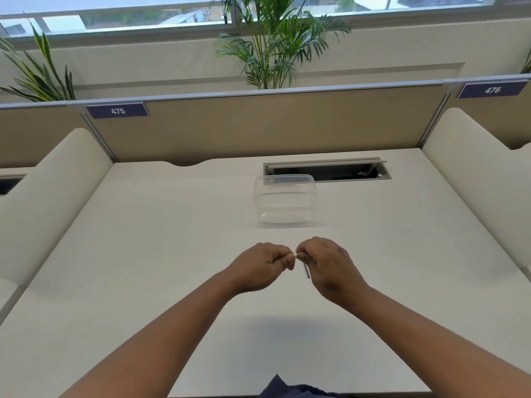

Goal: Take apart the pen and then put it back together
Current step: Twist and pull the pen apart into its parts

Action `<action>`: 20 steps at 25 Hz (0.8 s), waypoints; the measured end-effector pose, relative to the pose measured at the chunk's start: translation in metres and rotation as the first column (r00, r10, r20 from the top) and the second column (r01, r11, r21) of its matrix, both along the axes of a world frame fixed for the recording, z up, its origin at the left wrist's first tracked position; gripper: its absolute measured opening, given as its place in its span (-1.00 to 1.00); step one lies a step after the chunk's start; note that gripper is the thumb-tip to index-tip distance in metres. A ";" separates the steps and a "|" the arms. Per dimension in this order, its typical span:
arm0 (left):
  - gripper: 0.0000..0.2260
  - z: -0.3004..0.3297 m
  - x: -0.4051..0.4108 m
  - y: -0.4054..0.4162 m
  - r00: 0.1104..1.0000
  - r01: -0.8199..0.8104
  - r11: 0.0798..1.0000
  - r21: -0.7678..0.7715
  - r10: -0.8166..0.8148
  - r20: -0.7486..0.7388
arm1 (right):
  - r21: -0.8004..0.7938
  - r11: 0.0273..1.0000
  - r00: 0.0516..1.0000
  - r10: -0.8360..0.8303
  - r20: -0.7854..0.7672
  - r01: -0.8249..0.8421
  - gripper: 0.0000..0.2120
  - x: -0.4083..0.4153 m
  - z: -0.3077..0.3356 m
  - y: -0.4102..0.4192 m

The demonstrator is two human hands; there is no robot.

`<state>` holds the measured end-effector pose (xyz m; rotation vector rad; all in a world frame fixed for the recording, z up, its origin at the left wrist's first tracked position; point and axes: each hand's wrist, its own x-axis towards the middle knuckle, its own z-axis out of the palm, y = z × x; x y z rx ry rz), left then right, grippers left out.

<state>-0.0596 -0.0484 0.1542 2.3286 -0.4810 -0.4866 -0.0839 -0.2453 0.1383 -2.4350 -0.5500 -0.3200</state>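
Pen (307, 270) mostly hidden — only a thin grey bit shows. Left hand (263, 267) and right hand (326, 264) both curled, pinching it. Divider tags (117, 111) read 475, 476.

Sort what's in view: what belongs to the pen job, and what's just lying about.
For the job:
left hand
right hand
pen, pinched between both hands

Lying about:
clear plastic container
open cable tray
desk number tags
potted plants

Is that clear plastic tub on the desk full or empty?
Empty. The clear plastic tub shows only the white desk through its walls; its lid appears on.
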 end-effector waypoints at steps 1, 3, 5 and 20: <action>-0.73 0.001 -0.001 -0.001 0.999 -0.010 0.999 0.032 0.009 0.030 | -0.012 1.000 1.000 -0.019 0.000 0.019 -0.76 0.001 0.000 0.000; -0.75 0.004 -0.003 -0.003 0.996 -0.011 0.994 0.113 0.001 0.090 | 0.026 0.998 0.995 -0.061 -0.076 0.063 -0.69 0.000 0.000 0.003; -0.74 0.005 -0.003 -0.004 0.990 0.002 0.983 0.185 -0.028 0.138 | 0.130 0.985 0.958 -0.069 -0.278 0.109 -0.71 0.003 0.003 0.004; -0.75 -0.003 0.002 -0.008 0.995 0.008 0.984 0.180 -0.026 0.100 | 0.305 0.925 0.764 0.024 -0.645 0.228 -0.67 0.006 0.003 -0.001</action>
